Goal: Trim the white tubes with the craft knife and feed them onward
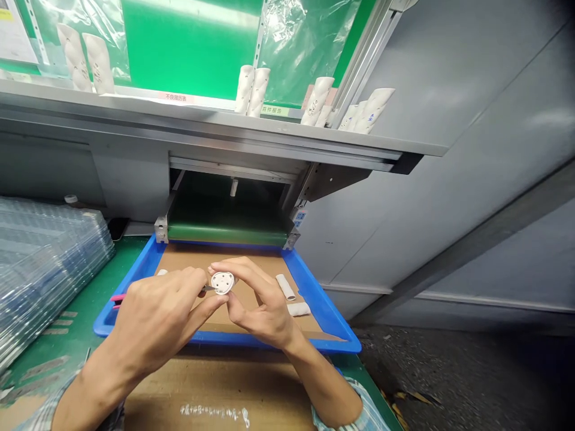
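Note:
My right hand [260, 302] pinches a white tubular plastic part [223, 282] between thumb and fingers. Its round end face, with several small holes and slots, is turned toward me. Closed around a slim pink-handled tool [118, 300] is my left hand [162, 314]. The tool's narrow metal tip meets the rim of the white part, and most of its body is hidden by the hand. Both hands are above a blue tray [332, 317] lined with brown cardboard. Two white tubes [286, 287] lie in the tray to the right, and another white piece [162, 272] shows partly at left.
Behind the tray, a green conveyor belt [224, 209] carries a small white tube [234, 187]. Stacked clear plastic trays [54, 263] stand at left. A metal shelf [202, 129] above holds several white patterned tubes [258, 93]. A cardboard box [215, 389] sits nearest me.

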The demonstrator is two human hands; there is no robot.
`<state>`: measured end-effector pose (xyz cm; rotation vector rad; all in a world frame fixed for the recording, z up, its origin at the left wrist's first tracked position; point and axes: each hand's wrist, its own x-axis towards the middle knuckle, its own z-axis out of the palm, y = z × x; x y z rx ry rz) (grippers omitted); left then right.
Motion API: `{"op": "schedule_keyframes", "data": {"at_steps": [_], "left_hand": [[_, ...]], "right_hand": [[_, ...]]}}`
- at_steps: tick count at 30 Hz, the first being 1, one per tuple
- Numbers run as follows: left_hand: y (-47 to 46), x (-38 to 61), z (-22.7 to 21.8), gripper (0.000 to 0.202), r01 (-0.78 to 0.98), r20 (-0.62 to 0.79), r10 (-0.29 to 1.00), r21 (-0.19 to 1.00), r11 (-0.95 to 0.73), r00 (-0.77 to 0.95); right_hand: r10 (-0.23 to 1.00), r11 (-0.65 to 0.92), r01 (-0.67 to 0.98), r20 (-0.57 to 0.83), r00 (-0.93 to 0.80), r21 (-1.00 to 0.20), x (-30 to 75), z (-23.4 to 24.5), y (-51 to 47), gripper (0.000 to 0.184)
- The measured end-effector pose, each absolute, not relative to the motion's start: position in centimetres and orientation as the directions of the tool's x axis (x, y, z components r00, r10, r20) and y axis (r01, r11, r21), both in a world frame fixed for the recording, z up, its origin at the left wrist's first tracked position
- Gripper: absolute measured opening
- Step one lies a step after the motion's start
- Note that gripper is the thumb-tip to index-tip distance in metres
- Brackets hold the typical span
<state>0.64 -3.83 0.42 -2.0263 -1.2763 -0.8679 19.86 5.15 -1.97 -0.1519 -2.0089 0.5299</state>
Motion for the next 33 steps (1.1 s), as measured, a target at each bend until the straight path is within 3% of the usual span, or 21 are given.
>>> {"op": "schedule_keyframes", "data": {"at_steps": [25, 33], "left_hand": [[-4.04, 0.43, 0.27, 0.042, 0.908, 0.695, 0.61, -0.155, -0.389, 0.38], [-3.86, 0.5, 0.45, 0.039, 0.909, 0.752, 0.545, -0.174, -0.379, 0.37]], "right_hand": [[0.287, 0.933, -0.047, 0.813, -0.507, -0.358, 20.2, -1.61, 5.02, 0.056], [0.273, 0.943, -0.027, 0.819, -0.504, -0.331, 20.43, -1.38, 5.07, 0.056]]}}
